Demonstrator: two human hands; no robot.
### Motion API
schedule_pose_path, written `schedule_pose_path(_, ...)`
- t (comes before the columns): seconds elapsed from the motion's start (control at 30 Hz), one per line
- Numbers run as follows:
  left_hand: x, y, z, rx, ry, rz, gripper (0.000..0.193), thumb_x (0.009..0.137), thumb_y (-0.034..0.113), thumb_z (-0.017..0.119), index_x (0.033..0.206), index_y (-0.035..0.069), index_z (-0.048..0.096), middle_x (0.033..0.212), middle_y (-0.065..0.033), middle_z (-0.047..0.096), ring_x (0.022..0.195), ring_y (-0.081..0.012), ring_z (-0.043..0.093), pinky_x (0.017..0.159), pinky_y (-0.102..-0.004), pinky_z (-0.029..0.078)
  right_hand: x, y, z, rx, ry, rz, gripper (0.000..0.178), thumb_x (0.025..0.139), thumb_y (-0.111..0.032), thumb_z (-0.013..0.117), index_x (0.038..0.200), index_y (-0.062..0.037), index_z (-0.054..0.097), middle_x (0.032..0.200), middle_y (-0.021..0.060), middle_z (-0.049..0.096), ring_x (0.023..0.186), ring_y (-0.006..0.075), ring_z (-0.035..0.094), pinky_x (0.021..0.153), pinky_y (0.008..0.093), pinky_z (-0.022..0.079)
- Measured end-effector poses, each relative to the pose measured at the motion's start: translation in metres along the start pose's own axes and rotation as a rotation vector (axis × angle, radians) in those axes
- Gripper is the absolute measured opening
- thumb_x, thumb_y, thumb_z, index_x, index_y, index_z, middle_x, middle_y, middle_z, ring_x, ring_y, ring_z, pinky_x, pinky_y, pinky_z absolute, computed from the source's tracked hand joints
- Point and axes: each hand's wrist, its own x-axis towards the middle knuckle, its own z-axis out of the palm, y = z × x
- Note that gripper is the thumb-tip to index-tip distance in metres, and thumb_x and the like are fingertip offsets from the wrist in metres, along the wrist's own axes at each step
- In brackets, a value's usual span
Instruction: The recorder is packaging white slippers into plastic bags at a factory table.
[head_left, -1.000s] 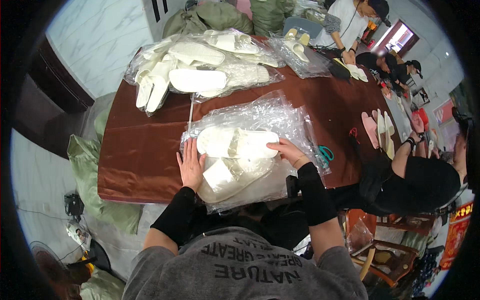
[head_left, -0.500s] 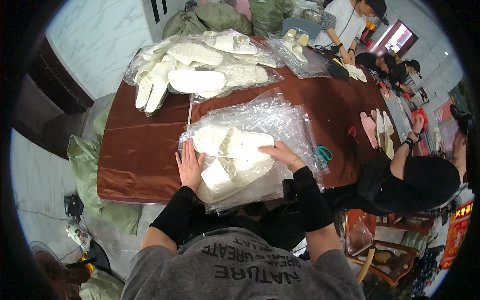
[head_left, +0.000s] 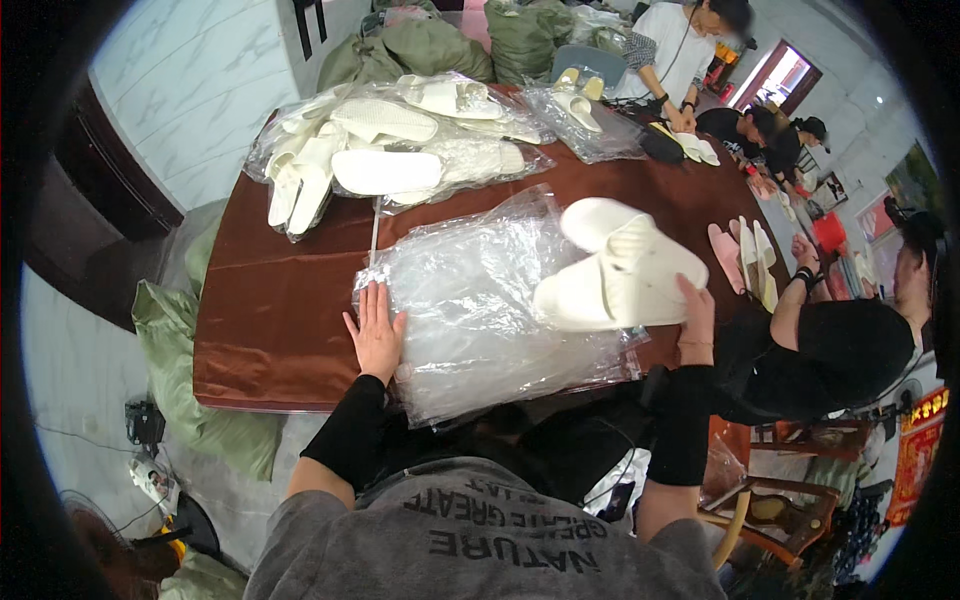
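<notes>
My right hand point(head_left: 697, 318) grips a pair of white slippers point(head_left: 625, 270) by their right end, over the right part of a stack of clear plastic bags point(head_left: 470, 310). The slippers lie partly one across the other and look slightly blurred. Spread flat, my left hand point(head_left: 376, 330) rests at the left edge of the bag stack, fingers pointing away from me. Nothing is held in it. The bags lie near the table's front edge.
A heap of bagged white slippers point(head_left: 385, 150) covers the back left of the brown-covered table point(head_left: 275, 330). Pink and pale slippers point(head_left: 745, 255) stand at the right edge, near a co-worker in black point(head_left: 850, 350). Another person point(head_left: 668, 60) handles slippers at the far side.
The slippers have moved right, off the middle of the bag stack, with my right hand on them. My left hand has stayed almost in place at the bags' edge.
</notes>
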Motion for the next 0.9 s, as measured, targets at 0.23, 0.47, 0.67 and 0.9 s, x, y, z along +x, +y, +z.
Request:
schedule_pose_path(0.23,-0.002,0.003,0.0,0.031,0.029,0.07,0.073,0.1,0.038,0.058,0.163,0.009,0.033,0.171,-0.0117,0.029,0.159,-0.0308,0.023,0.123,-0.0672,0.015,-0.107,-0.066,0.072,0.098,-0.135,-0.167,0.036,0.098,-0.022,0.072,0.121,0.0056,0.07,0.11,0.0087,0.074,0.091,0.0153,0.069,0.082,0.0305,0.054)
schedule_pose_path(0.47,-0.006,0.007,-0.011,0.03,0.031,0.039,0.073,0.101,0.041,0.056,0.164,0.011,0.032,0.172,-0.0081,0.028,0.159,-0.0297,0.023,0.124,-0.0665,0.015,-0.068,0.133,0.072,-0.329,-0.113,-0.018,0.04,0.092,-0.028,0.079,0.114,0.0047,0.075,0.099,0.0067,0.076,0.085,0.0148,0.069,0.078,0.0344,0.055)
schedule_pose_path(0.67,-0.001,-0.002,-0.001,-0.038,-0.028,0.024,0.058,0.106,0.03,0.051,0.16,0.013,0.04,0.169,-0.0081,0.034,0.157,-0.0301,0.028,0.122,-0.0707,0.012,-0.056,0.169,-0.01,0.119,0.113,0.079,0.05,0.092,-0.029,0.082,0.123,0.0073,0.069,0.114,0.0092,0.074,0.097,0.0174,0.07,0.085,0.0347,0.055)
schedule_pose_path(0.9,0.017,0.029,-0.033,-0.177,0.058,0.063,0.043,0.108,0.018,0.049,0.151,0.014,0.051,0.16,-0.0106,0.047,0.153,-0.0317,0.037,0.119,-0.0747,0.013,-0.088,0.141,-0.019,0.504,0.12,0.193,0.045,0.098,-0.021,0.074,0.13,0.008,0.063,0.122,0.0141,0.072,0.104,0.0251,0.072,0.088,0.0372,0.058)
